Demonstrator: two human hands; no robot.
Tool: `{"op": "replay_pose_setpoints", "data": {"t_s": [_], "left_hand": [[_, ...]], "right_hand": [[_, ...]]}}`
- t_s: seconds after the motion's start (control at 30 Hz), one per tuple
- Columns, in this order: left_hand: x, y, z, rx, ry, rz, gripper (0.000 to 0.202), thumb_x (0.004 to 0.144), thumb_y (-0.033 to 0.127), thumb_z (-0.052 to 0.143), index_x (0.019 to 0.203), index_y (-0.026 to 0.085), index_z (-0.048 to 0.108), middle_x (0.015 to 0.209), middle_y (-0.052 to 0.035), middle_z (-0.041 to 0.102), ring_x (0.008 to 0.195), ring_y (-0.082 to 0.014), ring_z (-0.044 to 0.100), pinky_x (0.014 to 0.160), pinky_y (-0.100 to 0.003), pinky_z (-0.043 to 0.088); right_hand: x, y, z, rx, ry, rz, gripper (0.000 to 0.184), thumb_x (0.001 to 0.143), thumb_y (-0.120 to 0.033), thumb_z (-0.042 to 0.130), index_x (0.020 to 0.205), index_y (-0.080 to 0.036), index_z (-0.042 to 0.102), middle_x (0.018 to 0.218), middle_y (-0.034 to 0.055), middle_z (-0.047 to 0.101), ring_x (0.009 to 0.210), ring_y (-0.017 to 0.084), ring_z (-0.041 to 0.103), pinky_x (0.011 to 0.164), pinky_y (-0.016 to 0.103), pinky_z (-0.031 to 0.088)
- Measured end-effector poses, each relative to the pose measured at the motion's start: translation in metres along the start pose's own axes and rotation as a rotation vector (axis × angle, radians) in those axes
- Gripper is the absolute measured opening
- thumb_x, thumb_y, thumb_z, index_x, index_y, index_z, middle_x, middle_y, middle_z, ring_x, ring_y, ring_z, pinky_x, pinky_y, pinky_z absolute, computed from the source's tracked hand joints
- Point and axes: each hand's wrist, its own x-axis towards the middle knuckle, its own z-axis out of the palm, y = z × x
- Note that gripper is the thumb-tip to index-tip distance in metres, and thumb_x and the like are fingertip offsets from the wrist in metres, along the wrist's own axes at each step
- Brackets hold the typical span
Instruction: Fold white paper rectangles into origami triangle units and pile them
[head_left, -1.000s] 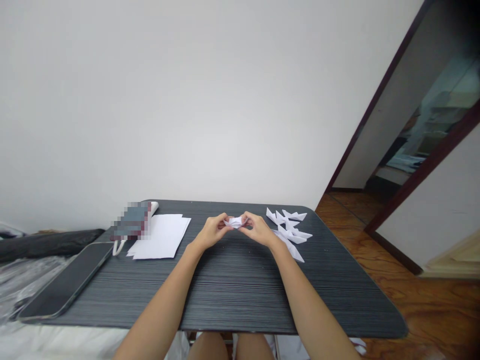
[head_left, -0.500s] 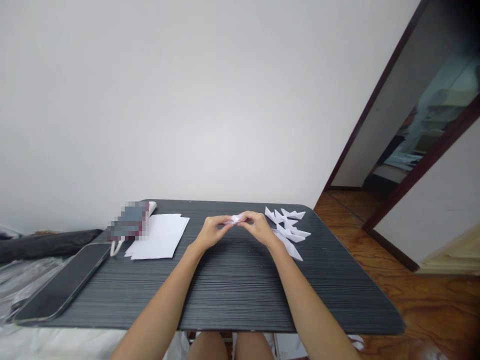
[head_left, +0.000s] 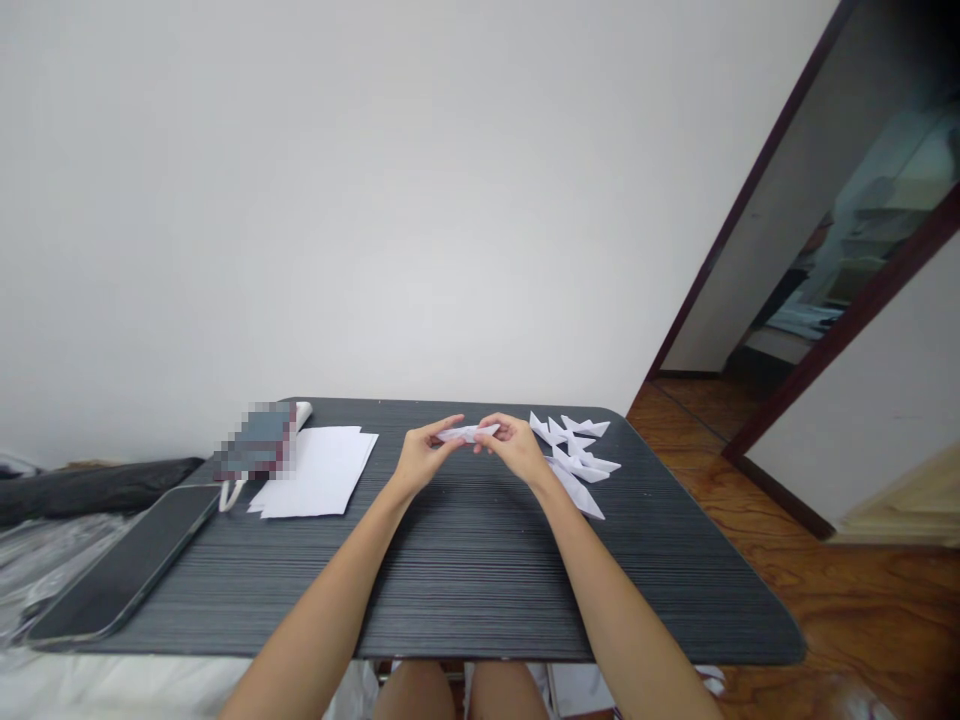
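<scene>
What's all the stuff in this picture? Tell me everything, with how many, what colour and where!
table: 1, black, middle
folded paper: 1, white, above the table's far part
paper shapes: several overlapping, white, table's right
paper sheets: at least 2, white, table's left
pixelated thing: 1, grey-blue and dark red, by the sheets
phone: 1, black, table's left end
long bundle: 1, black, far left
wall: 1, white, behind
door frame: 1, dark red, right
floor: 1, brown, lower right
left hand grip: 1, bare, folded paper's left end
right hand grip: 1, bare, its right end
legs: 2, bare, bottom middle
</scene>
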Motion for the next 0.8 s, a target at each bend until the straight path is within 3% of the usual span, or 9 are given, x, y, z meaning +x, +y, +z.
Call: {"op": "replay_pose_setpoints", "data": {"t_s": [0.13, 0.27, 0.33, 0.47, 0.67, 0.8], "left_hand": [[0.001, 0.002, -0.001, -0.059, -0.038, -0.005, 0.050, 0.066, 0.033, 0.059, 0.110, 0.011, 0.051, 0.082, -0.0061, 0.065, 0.072, -0.0154, 0.060, 0.072, -0.028, 0.047], [0.002, 0.006, -0.001, -0.053, -0.055, -0.056, 0.047, 0.063, 0.033, 0.062, 0.104, 0.010, 0.055, 0.078, -0.0068, 0.066, 0.069, -0.0164, 0.060, 0.067, -0.028, 0.048], [0.001, 0.008, 0.000, -0.047, -0.059, -0.089, 0.039, 0.061, 0.034, 0.063, 0.092, 0.010, 0.060, 0.072, -0.0065, 0.066, 0.066, -0.0169, 0.060, 0.064, -0.027, 0.048], [0.002, 0.008, 0.000, -0.132, -0.074, -0.147, 0.031, 0.063, 0.034, 0.062, 0.079, 0.008, 0.062, 0.065, -0.0071, 0.066, 0.060, -0.0171, 0.061, 0.060, -0.028, 0.049], [0.005, 0.003, -0.001, -0.291, -0.115, -0.244, 0.036, 0.067, 0.038, 0.057, 0.082, 0.005, 0.060, 0.066, -0.0091, 0.066, 0.062, -0.0203, 0.063, 0.060, -0.032, 0.051], [0.005, -0.002, -0.004, -0.417, -0.172, -0.273, 0.040, 0.072, 0.040, 0.051, 0.090, 0.004, 0.056, 0.078, -0.0121, 0.066, 0.071, -0.0219, 0.063, 0.062, -0.032, 0.051]], "right_hand": [[0.000, 0.001, -0.002, -0.048, -0.037, 0.019, 0.040, 0.062, -0.027, 0.061, 0.099, -0.014, 0.054, 0.056, -0.0017, 0.058, 0.049, 0.011, 0.054, 0.050, 0.022, 0.041], [-0.002, 0.000, -0.002, -0.193, -0.069, -0.016, 0.021, 0.066, -0.031, 0.056, 0.072, -0.012, 0.063, 0.052, 0.0012, 0.057, 0.049, 0.011, 0.051, 0.049, 0.022, 0.040], [-0.003, 0.000, -0.001, -0.203, -0.063, -0.042, 0.020, 0.067, -0.031, 0.057, 0.070, -0.012, 0.064, 0.052, 0.0013, 0.057, 0.049, 0.010, 0.050, 0.050, 0.021, 0.039], [-0.002, 0.001, 0.000, -0.127, -0.091, -0.005, 0.022, 0.067, -0.033, 0.056, 0.070, -0.012, 0.063, 0.050, 0.0008, 0.057, 0.045, 0.009, 0.049, 0.045, 0.021, 0.038], [0.000, 0.006, -0.003, 0.063, -0.168, 0.126, 0.033, 0.072, -0.041, 0.048, 0.077, -0.010, 0.058, 0.052, 0.0037, 0.062, 0.045, 0.012, 0.055, 0.046, 0.023, 0.041], [0.000, 0.008, -0.007, 0.132, -0.203, 0.153, 0.034, 0.075, -0.041, 0.043, 0.078, -0.009, 0.055, 0.056, 0.0064, 0.064, 0.048, 0.013, 0.058, 0.046, 0.022, 0.039]]}}
